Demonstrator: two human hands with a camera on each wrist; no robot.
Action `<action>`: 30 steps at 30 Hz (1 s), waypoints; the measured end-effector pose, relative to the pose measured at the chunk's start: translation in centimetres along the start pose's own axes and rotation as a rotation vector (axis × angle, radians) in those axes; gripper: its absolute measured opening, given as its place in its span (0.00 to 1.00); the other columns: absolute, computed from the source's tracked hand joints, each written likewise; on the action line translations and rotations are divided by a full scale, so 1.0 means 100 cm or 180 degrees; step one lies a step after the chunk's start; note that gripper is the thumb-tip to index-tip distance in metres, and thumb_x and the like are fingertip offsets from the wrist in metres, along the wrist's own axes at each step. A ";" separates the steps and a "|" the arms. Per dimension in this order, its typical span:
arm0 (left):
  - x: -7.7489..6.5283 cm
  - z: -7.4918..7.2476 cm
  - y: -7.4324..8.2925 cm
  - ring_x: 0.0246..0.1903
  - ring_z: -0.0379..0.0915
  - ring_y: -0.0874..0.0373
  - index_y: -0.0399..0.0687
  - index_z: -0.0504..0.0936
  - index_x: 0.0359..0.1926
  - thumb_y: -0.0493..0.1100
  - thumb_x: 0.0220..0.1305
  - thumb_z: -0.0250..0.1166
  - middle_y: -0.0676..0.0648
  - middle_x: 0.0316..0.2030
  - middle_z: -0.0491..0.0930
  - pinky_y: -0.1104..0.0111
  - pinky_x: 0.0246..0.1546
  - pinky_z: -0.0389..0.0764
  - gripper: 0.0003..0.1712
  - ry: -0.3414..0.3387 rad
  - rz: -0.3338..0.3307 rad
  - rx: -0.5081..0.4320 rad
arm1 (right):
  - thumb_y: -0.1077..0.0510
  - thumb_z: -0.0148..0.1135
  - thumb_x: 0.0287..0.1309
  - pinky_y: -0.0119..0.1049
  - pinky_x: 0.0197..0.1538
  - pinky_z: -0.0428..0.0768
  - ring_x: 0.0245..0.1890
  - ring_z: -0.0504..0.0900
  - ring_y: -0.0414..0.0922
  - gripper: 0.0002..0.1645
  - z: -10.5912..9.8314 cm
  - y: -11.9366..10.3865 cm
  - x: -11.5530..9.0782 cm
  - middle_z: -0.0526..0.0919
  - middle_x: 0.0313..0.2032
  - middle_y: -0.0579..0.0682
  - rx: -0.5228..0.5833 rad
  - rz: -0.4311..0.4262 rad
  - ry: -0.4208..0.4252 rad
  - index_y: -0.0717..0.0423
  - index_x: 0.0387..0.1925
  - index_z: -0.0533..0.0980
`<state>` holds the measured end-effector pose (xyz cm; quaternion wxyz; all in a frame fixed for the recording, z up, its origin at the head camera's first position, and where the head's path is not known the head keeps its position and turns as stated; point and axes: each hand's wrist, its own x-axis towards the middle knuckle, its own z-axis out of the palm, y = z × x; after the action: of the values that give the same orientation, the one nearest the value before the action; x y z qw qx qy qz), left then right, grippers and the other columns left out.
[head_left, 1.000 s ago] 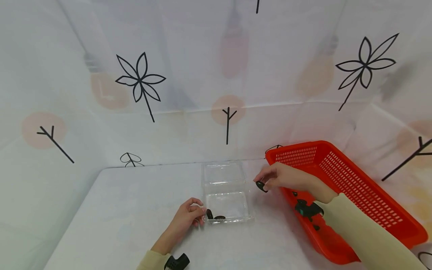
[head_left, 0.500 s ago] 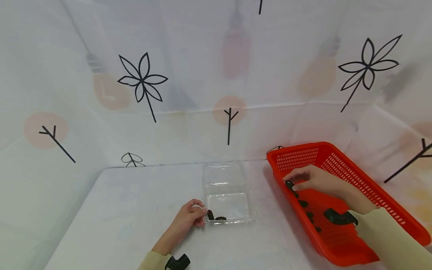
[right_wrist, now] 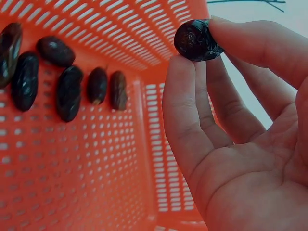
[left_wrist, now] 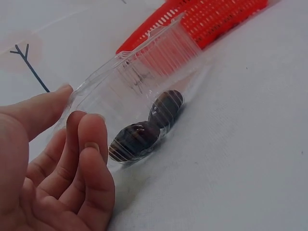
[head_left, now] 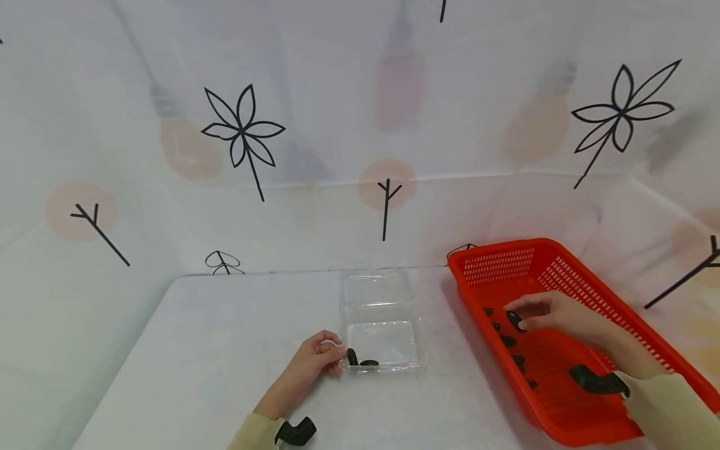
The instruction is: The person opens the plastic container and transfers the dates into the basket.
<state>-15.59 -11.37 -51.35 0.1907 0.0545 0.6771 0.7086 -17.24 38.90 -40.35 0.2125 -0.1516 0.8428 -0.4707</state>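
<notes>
My right hand [head_left: 568, 315] is over the red basket [head_left: 596, 319], pinching a dark, glossy date [right_wrist: 195, 41] between thumb and fingertips. Several more dates lie on the basket floor along its left side, among them a black wrinkled date [right_wrist: 69, 94] and a brown date [right_wrist: 118, 90]. On the table, my left hand [head_left: 315, 359] holds the near left edge of a clear plastic box [head_left: 382, 340], thumb on the rim and bent fingers against the wall. Two dates [left_wrist: 134, 142] rest inside the box in its near left corner. Its lid lies open toward the back.
A white cloth covers the table [head_left: 225, 337]. Behind it hangs a printed white backdrop [head_left: 315, 137] with plant drawings. The basket's raised slotted walls stand around the right hand, close to the table's right side.
My right hand, with a date between its fingers, has moved rightward from beside the clear box to over the basket. The left hand and the box stay in place.
</notes>
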 end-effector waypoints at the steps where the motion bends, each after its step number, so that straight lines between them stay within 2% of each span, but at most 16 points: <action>1: 0.000 0.000 0.000 0.21 0.73 0.61 0.38 0.72 0.45 0.39 0.65 0.68 0.51 0.23 0.79 0.71 0.28 0.77 0.15 -0.0001 0.0000 0.0000 | 0.60 0.63 0.66 0.37 0.47 0.81 0.47 0.79 0.37 0.24 0.000 0.002 -0.001 0.79 0.55 0.62 0.0006 0.0004 -0.0011 0.69 0.60 0.74; 9: 0.003 -0.001 -0.003 0.23 0.74 0.61 0.37 0.72 0.45 0.38 0.64 0.69 0.51 0.24 0.78 0.71 0.29 0.77 0.15 0.0044 -0.0066 -0.0090 | 0.62 0.60 0.68 0.39 0.48 0.81 0.47 0.80 0.40 0.23 -0.003 0.015 -0.008 0.81 0.54 0.57 0.0172 -0.0019 -0.0124 0.71 0.60 0.73; 13: 0.003 0.000 -0.003 0.23 0.74 0.61 0.37 0.72 0.45 0.38 0.64 0.69 0.51 0.24 0.78 0.71 0.30 0.78 0.15 0.0039 -0.0063 -0.0104 | 0.62 0.61 0.67 0.38 0.47 0.82 0.47 0.80 0.39 0.23 -0.004 0.019 -0.007 0.80 0.55 0.61 0.0178 0.0009 -0.0176 0.72 0.59 0.73; 18: 0.004 -0.001 -0.004 0.23 0.74 0.61 0.37 0.72 0.45 0.38 0.63 0.69 0.51 0.24 0.78 0.71 0.30 0.78 0.15 0.0028 -0.0068 -0.0108 | 0.65 0.61 0.66 0.37 0.47 0.81 0.47 0.80 0.39 0.23 -0.003 0.023 -0.005 0.77 0.56 0.68 0.0241 0.0070 -0.0369 0.73 0.58 0.73; 25: 0.005 -0.001 -0.005 0.24 0.74 0.61 0.40 0.73 0.44 0.41 0.64 0.70 0.51 0.23 0.79 0.71 0.30 0.77 0.15 -0.0003 -0.0096 -0.0064 | 0.65 0.64 0.63 0.32 0.45 0.79 0.47 0.79 0.44 0.22 -0.002 0.026 -0.007 0.79 0.54 0.66 0.0050 0.0171 -0.0487 0.72 0.56 0.76; 30: 0.005 -0.002 -0.005 0.24 0.74 0.61 0.40 0.73 0.43 0.41 0.63 0.70 0.51 0.23 0.78 0.70 0.30 0.77 0.15 -0.0012 -0.0078 -0.0063 | 0.67 0.63 0.62 0.33 0.44 0.80 0.45 0.79 0.44 0.21 -0.002 0.029 -0.008 0.79 0.52 0.68 0.0042 0.0085 -0.0509 0.74 0.55 0.75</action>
<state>-15.99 -11.33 -51.98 0.2012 0.0456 0.6703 0.7129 -16.80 40.94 -42.54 0.2864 -0.1760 0.8219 -0.4598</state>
